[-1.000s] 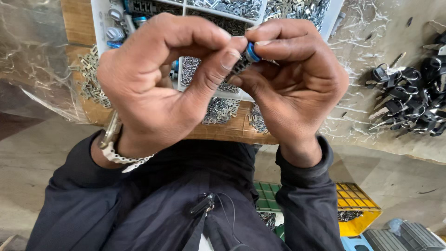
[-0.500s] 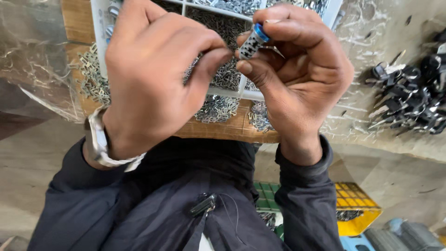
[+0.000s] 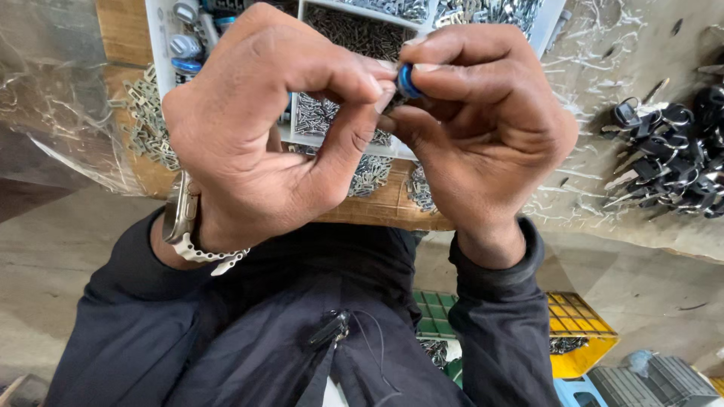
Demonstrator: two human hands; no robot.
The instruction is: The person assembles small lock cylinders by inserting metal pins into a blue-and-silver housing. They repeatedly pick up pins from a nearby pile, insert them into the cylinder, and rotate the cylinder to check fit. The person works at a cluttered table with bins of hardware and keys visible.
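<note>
A white divided tray [image 3: 160, 45] of small metal parts is seen at the top. Black-headed keys [image 3: 671, 158] are piled at the right edge. A yellow crate [image 3: 581, 339] is seen at lower right.

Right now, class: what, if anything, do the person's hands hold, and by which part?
A small blue-capped part, pinched between the right hand fingertips at its blue end; the left hand thumb and forefinger meet its other end, mostly hidden.

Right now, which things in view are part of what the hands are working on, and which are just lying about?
In hand:
- small blue-ringed metal part, pinched between left hand and right hand
- white compartment tray of small metal pieces, just behind the hands

Lying about:
- pile of black-headed keys
- loose metal clips
- yellow crate
</note>
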